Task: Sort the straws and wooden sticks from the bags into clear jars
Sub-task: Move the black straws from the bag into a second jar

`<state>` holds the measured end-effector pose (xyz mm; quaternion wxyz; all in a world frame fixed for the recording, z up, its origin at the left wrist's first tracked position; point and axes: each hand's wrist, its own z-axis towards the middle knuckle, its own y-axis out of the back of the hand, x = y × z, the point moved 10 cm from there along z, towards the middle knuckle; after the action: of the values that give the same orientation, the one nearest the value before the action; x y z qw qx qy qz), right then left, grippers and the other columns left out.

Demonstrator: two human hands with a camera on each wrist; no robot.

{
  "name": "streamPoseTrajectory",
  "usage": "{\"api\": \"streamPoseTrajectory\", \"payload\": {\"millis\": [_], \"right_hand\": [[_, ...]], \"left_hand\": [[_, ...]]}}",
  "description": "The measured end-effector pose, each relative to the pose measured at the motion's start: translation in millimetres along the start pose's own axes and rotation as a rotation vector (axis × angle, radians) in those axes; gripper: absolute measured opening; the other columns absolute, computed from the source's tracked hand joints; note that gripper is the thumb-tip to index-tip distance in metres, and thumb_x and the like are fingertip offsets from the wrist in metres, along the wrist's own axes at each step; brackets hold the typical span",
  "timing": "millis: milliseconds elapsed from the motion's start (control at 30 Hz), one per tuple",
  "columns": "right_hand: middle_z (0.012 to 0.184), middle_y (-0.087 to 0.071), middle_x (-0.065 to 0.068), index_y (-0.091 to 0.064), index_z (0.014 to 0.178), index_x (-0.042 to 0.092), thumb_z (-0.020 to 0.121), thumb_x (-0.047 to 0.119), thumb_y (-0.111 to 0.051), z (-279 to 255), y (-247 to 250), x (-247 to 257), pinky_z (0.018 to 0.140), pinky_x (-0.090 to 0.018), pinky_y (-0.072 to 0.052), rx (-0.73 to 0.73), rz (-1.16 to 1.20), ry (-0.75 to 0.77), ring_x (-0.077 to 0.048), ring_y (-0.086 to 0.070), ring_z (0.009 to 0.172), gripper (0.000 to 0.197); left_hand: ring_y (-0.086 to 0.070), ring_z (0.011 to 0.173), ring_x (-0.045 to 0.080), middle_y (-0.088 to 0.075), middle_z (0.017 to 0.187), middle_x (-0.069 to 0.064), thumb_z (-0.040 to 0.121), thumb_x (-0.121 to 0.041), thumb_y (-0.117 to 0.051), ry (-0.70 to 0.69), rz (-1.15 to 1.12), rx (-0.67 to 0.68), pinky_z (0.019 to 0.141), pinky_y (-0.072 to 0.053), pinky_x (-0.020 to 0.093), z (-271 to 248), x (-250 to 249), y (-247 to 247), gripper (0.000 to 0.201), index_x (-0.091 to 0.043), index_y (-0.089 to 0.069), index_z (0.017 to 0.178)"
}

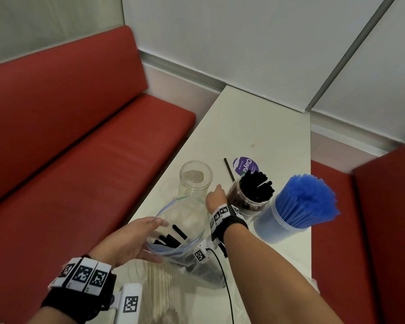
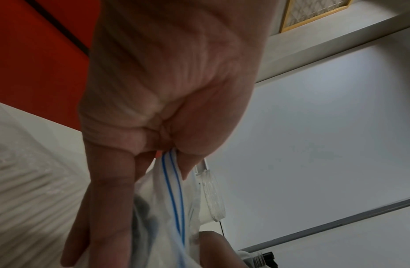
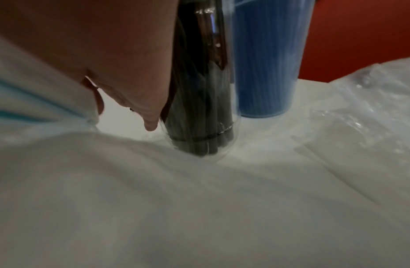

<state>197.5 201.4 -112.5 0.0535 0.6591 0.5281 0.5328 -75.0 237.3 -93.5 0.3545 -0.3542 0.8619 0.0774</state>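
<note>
Fingers [image 1: 150,224] of the left hand [image 1: 129,242] pinch the zip bag [image 1: 185,220] rim on the table [image 1: 255,118], black straws [image 1: 171,239] inside. From the left wrist, thumb and fingers clamp the blue-striped rim. From the right wrist, the right hand [image 3: 121,59] touches the black-straw jar [image 3: 199,90]; its grip is unclear.

A clear round plastic jar [image 1: 250,195] holds black straws [image 1: 258,184]; another clear cup-shaped jar [image 1: 275,224] holds bright blue straws [image 1: 308,199]. The transparent zip bag [image 1: 180,224] has blue seal stripes. The padded bench [image 1: 80,127] is red, the rectangular table [image 1: 262,127] white.
</note>
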Motion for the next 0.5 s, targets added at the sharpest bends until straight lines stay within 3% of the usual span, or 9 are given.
{"api": "streamPoseTrajectory", "payload": {"millis": [167,300,433,500], "right_hand": [[0.151,-0.036,-0.023,-0.031,0.15,0.001,0.099,0.008,-0.045,12.0,-7.2,1.4,0.111,-0.043,-0.035,-0.035,-0.184,0.034,-0.037,-0.039,0.137,0.053],[0.163,-0.018,-0.019,-0.015,0.159,0.005,0.105,0.008,-0.033,28.4,-11.0,-2.1,0.122,-0.045,-0.022,-0.09,-0.229,0.008,-0.033,-0.019,0.151,0.057],[0.155,-0.028,-0.026,-0.026,0.155,0.003,0.1,0.01,-0.045,41.2,-9.1,-0.1,0.116,-0.05,-0.031,-0.185,-0.235,0.07,-0.043,-0.031,0.142,0.058],[0.158,-0.024,-0.026,-0.025,0.156,0.004,0.102,0.011,-0.042,52.6,-12.9,-5.3,0.118,-0.049,-0.029,-0.2,-0.3,0.064,-0.043,-0.028,0.144,0.057]], "left_hand": [[-0.07,0.09,0.043,-0.057,0.126,0.019,0.097,-0.044,-0.055,0.001,0.013,0.024,0.071,-0.06,0.047,6.1,2.8,4.2,0.027,-0.026,-0.074,0.105],[-0.072,0.087,0.039,-0.055,0.123,0.015,0.095,-0.046,-0.057,-0.007,0.032,0.036,0.071,-0.061,0.044,11.4,6.8,6.0,0.027,-0.028,-0.073,0.107],[-0.072,0.08,0.04,-0.053,0.122,0.015,0.098,-0.042,-0.054,-0.026,0.057,0.022,0.069,-0.061,0.042,21.1,11.3,8.7,0.027,-0.025,-0.07,0.111],[-0.069,0.072,0.037,-0.054,0.121,0.015,0.1,-0.04,-0.051,-0.039,0.06,0.007,0.069,-0.061,0.042,27.7,15.2,10.5,0.027,-0.023,-0.07,0.111]]}}
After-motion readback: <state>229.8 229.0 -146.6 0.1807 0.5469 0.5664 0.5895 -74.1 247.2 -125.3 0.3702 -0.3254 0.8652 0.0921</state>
